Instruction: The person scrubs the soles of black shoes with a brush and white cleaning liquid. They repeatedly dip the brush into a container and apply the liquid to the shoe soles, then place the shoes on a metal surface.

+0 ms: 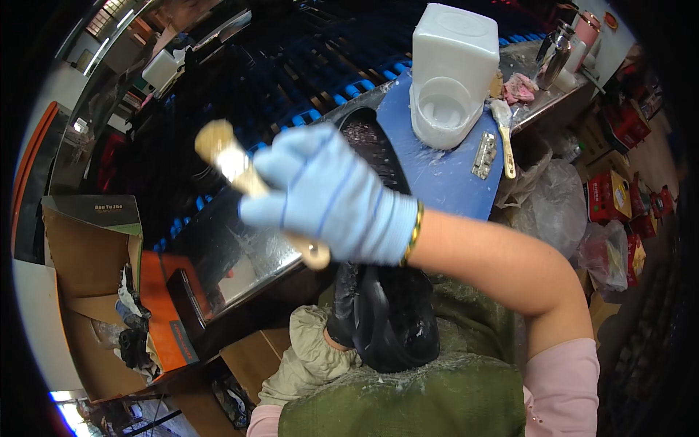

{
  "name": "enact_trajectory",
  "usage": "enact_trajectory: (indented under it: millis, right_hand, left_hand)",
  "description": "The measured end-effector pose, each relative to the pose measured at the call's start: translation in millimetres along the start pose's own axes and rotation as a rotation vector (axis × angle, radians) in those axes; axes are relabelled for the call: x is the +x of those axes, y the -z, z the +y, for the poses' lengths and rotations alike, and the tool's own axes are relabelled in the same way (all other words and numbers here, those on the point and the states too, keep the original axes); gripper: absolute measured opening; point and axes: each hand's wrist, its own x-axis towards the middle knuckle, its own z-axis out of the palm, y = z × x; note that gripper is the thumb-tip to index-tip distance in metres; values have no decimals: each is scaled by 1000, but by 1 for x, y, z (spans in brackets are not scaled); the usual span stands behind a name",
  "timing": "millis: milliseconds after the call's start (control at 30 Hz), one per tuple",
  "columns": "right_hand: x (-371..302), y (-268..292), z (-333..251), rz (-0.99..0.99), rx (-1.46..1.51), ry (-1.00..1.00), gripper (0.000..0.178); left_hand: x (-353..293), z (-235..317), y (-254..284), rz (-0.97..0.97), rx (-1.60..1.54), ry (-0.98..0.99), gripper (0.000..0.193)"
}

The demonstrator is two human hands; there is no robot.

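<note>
My right hand [328, 193], in a pale blue knitted glove with darker lines, is closed around the wooden handle of a brush [231, 160]. The brush's pale bristles point up and left; hand and brush are slightly blurred. Below and behind it is a long, black, hollow shoe sole [397, 320], whose far end reaches the blue board. My left hand [344, 309] seems to be in a black covering and grips the sole's left side; most of its fingers are hidden. A beige sleeve cover wraps the left forearm.
A white plastic container with a cut-out opening [455, 69] stands on a blue board [444, 175]. Beside it lie a second brush [504, 138] and a small metal piece [484, 154]. A roller conveyor [306, 80] runs behind. An opened cardboard box [91, 255] stands left; plastic bags [550, 207] lie right.
</note>
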Motion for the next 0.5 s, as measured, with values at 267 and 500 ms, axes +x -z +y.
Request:
enact_trajectory:
  millis: [267, 500]
  right_hand:
    - [22, 35, 78, 218, 294, -360, 18]
    - [-55, 37, -28, 77, 911, -587, 16]
  left_hand:
    - [-12, 6, -23, 29, -106, 84, 54]
    - [-74, 9, -23, 426, 116, -172, 44]
